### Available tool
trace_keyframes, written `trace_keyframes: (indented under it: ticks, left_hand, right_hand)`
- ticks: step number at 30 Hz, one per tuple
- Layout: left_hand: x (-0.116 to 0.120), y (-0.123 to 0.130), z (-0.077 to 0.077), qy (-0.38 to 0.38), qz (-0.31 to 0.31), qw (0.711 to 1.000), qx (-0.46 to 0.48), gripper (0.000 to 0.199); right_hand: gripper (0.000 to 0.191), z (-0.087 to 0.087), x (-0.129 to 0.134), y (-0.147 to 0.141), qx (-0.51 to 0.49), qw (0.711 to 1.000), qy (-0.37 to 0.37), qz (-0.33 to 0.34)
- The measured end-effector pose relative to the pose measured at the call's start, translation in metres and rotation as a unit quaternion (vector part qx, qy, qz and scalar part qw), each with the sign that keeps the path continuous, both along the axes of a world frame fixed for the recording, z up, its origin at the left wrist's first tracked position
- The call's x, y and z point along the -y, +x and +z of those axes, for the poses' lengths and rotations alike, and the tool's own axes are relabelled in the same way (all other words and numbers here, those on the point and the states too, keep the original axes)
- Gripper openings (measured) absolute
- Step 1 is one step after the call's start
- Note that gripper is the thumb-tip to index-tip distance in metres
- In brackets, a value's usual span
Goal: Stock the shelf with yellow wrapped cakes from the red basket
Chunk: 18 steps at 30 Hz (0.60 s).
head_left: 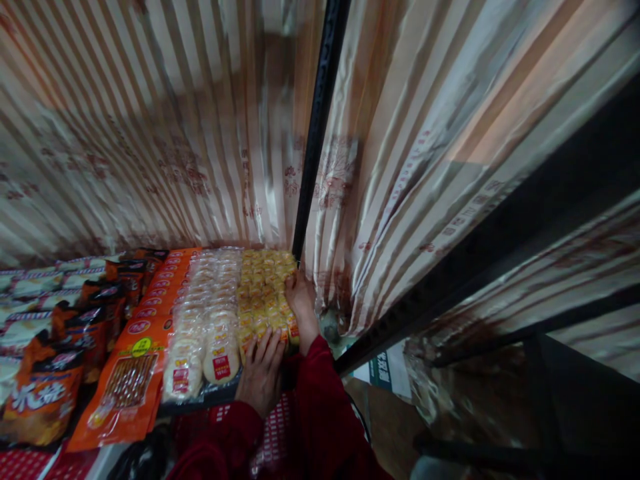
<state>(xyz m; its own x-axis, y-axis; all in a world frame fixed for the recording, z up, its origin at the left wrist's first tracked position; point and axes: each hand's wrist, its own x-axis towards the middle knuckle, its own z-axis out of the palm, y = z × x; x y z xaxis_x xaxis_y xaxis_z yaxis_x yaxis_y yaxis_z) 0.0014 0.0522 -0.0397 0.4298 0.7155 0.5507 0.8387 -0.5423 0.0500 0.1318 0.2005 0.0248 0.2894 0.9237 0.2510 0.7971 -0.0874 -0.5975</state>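
Observation:
Rows of small yellow snack packs (255,283) stand at the right end of a shelf display. My left hand (261,373) lies on their front, its fingers stretched out over the nearest packs. Along the right edge of the same rows, my right hand (301,301) has its fingers bent round a yellow pack; some fingertips are hidden. Clear-wrapped round white pastries (223,347) with red labels sit directly left of the yellow rows. Beside those runs a row of flat orange packets (130,380) with a window showing brown sticks.
Orange-and-black snack bags (45,393) and white packs (35,283) fill the shelf's left side. A black upright post (317,127) rises behind my right hand. Striped printed curtains (210,160) hang behind, and a dark metal beam (450,253) slants across the right.

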Motion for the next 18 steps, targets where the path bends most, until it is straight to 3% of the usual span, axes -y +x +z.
trace_keyframes:
  ticks: [6, 18]
  left_hand:
    - [0.0004, -0.0006, 0.0004, -0.002, 0.001, 1.0, -0.009, 0.051]
    - [0.0005, -0.0005, -0.0007, 0.004, 0.002, 1.0, -0.004, 0.05]
  right_hand:
    - [0.036, 0.0044, 0.0014, 0.0, 0.023, 1.0, -0.019, 0.009]
    - [0.032, -0.0043, -0.0026, 0.0009, 0.042, 0.998, 0.033, -0.014]
